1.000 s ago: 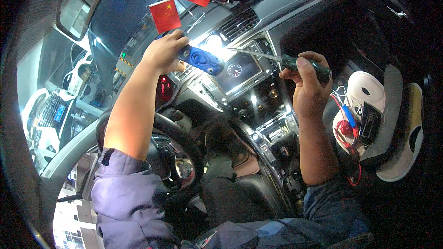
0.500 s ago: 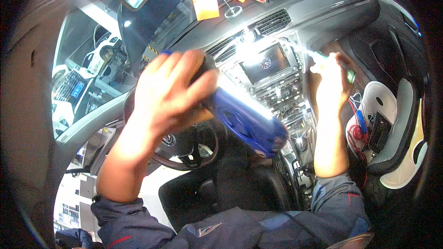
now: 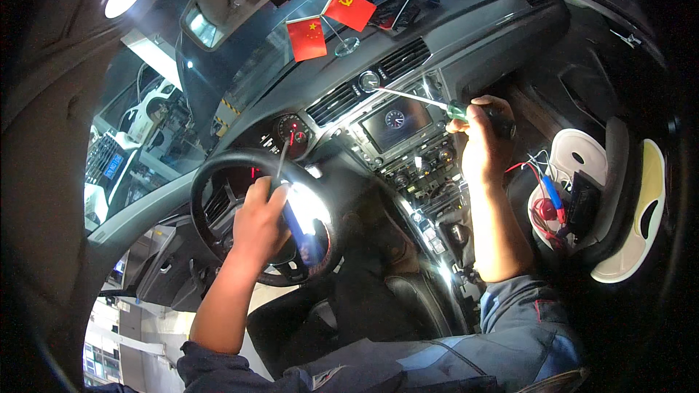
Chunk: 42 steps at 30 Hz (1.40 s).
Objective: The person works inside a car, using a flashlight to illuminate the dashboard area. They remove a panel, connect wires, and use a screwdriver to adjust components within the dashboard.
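Note:
In my right hand (image 3: 484,138) is a screwdriver (image 3: 411,97) with a long bright shaft and a green and dark handle. Its tip is at the lower edge of a small round dashboard clock (image 3: 370,80), between two air vents; whether it touches, I cannot tell. My left hand (image 3: 258,220), in front of the steering wheel (image 3: 200,204), has its fingers wrapped round a blue work light (image 3: 312,251). The lamp's bright face glares beside my fingers. A thin rod stands up just above that hand; what it belongs to is unclear.
Below the clock is a display screen (image 3: 397,125) with exposed fittings and controls under it. Two small red flags (image 3: 307,38) stand on the dashboard (image 3: 502,25). On the right, a pale curved tray (image 3: 579,153) lies by red and white wires and a blue tool (image 3: 551,193).
My left hand has lowered the work light from in front of the dashboard to the steering wheel. My right hand has shifted left, its screwdriver tip now at the clock. The view has turned slightly.

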Tool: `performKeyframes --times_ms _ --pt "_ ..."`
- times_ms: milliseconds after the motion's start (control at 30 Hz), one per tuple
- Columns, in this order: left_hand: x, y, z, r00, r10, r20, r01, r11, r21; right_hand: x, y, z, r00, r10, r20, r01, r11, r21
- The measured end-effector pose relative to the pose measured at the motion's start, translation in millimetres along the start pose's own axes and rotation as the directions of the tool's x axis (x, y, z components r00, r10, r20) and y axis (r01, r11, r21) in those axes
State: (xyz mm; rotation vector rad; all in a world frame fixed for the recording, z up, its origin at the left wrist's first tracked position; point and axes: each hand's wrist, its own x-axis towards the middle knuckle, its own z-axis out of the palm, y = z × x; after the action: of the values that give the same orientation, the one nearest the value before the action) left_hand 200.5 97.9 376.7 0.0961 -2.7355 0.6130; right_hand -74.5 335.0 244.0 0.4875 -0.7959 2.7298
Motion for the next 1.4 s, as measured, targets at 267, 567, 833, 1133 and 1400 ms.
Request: performKeyframes --times_ms 267,567,833,1133,1400 --pt "-6 10 21 0.985 -0.163 -0.055 0.161 0.986 -0.040 -4 9 -4 0.998 0.066 0.015 -0.065 0.998 -0.011" --pt "13 52 9 0.984 -0.167 -0.057 0.169 0.985 0.030 -4 9 -4 0.998 0.065 0.023 -0.063 0.995 -0.081" --pt "8 41 -2 0.995 -0.082 -0.057 0.083 0.996 0.015 -4 10 -4 0.997 0.078 0.010 -0.077 0.995 -0.065" --pt "9 62 6 0.992 -0.126 -0.024 0.127 0.991 0.038 -6 8 -2 0.995 0.081 0.065 -0.079 0.996 -0.035" --pt "4 56 -5 0.994 -0.084 0.074 0.083 0.996 0.014 -7 10 -4 0.994 0.072 0.077 -0.067 0.995 -0.076"
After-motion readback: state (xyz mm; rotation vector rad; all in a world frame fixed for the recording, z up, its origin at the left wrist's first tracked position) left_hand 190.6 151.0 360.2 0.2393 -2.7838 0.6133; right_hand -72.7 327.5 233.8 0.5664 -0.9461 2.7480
